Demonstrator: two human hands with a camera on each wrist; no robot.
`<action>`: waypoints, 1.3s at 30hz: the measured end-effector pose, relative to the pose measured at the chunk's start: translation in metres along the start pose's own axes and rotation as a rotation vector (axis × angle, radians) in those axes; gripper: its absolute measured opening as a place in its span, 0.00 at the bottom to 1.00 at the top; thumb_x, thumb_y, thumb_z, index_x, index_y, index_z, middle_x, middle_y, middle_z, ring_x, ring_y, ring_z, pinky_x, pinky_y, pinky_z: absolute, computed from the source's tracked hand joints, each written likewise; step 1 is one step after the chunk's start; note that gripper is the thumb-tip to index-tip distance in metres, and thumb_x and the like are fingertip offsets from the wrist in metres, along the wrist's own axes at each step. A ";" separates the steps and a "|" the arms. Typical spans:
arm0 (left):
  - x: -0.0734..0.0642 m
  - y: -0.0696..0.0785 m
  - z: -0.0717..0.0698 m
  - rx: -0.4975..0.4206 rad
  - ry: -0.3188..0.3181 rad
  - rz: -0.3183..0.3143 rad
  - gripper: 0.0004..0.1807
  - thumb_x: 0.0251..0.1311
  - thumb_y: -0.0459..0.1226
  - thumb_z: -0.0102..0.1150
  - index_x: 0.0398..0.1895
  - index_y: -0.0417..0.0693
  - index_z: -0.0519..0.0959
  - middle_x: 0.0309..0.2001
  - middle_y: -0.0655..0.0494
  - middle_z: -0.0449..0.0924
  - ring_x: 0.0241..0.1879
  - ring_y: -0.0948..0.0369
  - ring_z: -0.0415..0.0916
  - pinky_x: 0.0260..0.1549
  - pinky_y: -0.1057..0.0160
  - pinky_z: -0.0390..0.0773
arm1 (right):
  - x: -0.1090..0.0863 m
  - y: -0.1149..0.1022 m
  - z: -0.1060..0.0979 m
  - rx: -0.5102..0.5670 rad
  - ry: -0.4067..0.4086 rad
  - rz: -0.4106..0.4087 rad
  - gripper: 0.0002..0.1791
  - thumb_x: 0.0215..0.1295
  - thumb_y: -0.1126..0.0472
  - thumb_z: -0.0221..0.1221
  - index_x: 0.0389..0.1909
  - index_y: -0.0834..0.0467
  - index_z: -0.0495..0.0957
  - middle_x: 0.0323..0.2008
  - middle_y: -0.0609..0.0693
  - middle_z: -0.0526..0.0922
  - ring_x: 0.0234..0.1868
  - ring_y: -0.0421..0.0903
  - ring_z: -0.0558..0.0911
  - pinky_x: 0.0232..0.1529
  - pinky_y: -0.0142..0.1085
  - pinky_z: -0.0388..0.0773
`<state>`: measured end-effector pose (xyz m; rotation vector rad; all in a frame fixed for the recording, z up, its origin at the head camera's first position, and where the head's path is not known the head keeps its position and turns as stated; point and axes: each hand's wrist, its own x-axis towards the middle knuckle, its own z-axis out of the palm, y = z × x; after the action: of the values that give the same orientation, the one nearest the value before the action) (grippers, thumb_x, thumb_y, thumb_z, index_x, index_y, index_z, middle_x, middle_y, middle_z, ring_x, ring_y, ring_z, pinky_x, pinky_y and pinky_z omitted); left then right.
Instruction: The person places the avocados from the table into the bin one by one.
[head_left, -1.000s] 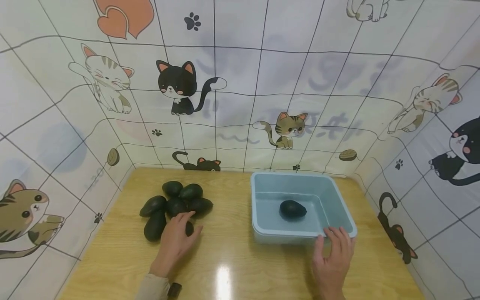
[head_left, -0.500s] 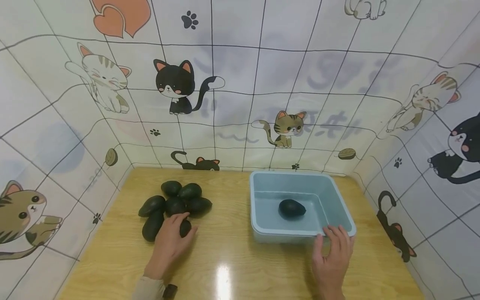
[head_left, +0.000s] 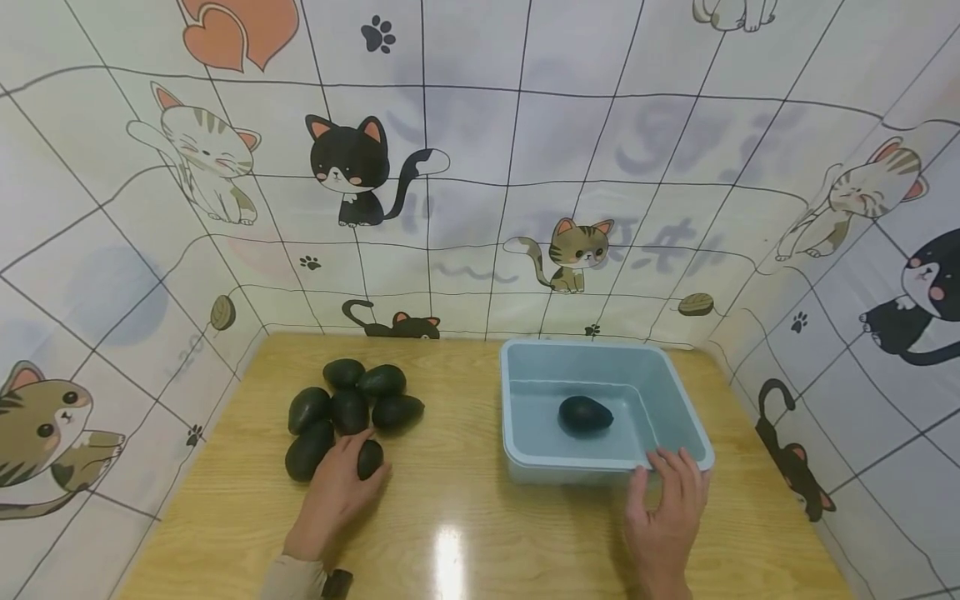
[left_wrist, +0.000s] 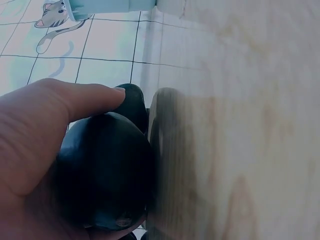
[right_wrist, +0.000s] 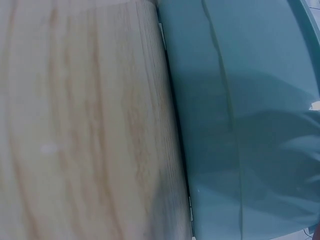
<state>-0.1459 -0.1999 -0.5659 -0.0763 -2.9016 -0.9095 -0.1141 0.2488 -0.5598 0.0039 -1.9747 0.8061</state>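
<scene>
In the head view my left hand [head_left: 339, 483] holds a dark green avocado [head_left: 370, 460] at the near side of a cluster. The left wrist view shows the thumb over that avocado [left_wrist: 107, 170] and fingers beneath it, low by the wood surface. Another avocado [left_wrist: 132, 105] appears beyond the thumb. Several more avocados, such as one [head_left: 309, 450] just left of the hand, lie together. My right hand [head_left: 667, 517] rests its fingers on the near right rim of a light blue plastic bin [head_left: 577, 463]; one avocado [head_left: 585, 414] lies inside. The bin's outer side fills much of the right wrist view.
The wooden table [head_left: 465, 417] meets a cat-patterned tiled wall covering [head_left: 465, 208] at the back and on both sides. A strip of tabletop separates the avocado cluster from the bin.
My left hand has shifted slightly left, its fingers round the near avocado. The avocado at the cluster's left has turned a little. The right hand keeps its place on the bin.
</scene>
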 end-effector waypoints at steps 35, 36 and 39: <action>0.002 0.007 -0.003 -0.004 0.029 0.032 0.34 0.66 0.44 0.73 0.71 0.39 0.75 0.67 0.34 0.78 0.65 0.35 0.78 0.64 0.35 0.78 | 0.000 0.000 0.000 -0.014 0.000 0.011 0.14 0.67 0.64 0.61 0.48 0.70 0.83 0.53 0.67 0.84 0.66 0.71 0.74 0.82 0.71 0.45; 0.002 0.008 -0.003 -0.007 0.032 0.031 0.34 0.66 0.44 0.73 0.71 0.39 0.75 0.67 0.35 0.78 0.65 0.35 0.78 0.64 0.36 0.79 | 0.000 0.001 0.001 -0.015 -0.001 0.013 0.14 0.67 0.64 0.61 0.48 0.70 0.83 0.53 0.67 0.84 0.67 0.71 0.74 0.82 0.71 0.45; 0.003 0.010 -0.003 -0.016 0.041 0.034 0.34 0.65 0.44 0.73 0.71 0.40 0.76 0.66 0.36 0.79 0.64 0.36 0.79 0.63 0.36 0.79 | -0.001 0.002 0.001 -0.014 0.002 0.007 0.14 0.67 0.64 0.61 0.48 0.70 0.83 0.53 0.67 0.84 0.66 0.71 0.74 0.82 0.71 0.45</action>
<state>-0.1479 -0.1936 -0.5571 -0.1070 -2.8465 -0.9182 -0.1149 0.2497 -0.5616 -0.0119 -1.9795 0.7970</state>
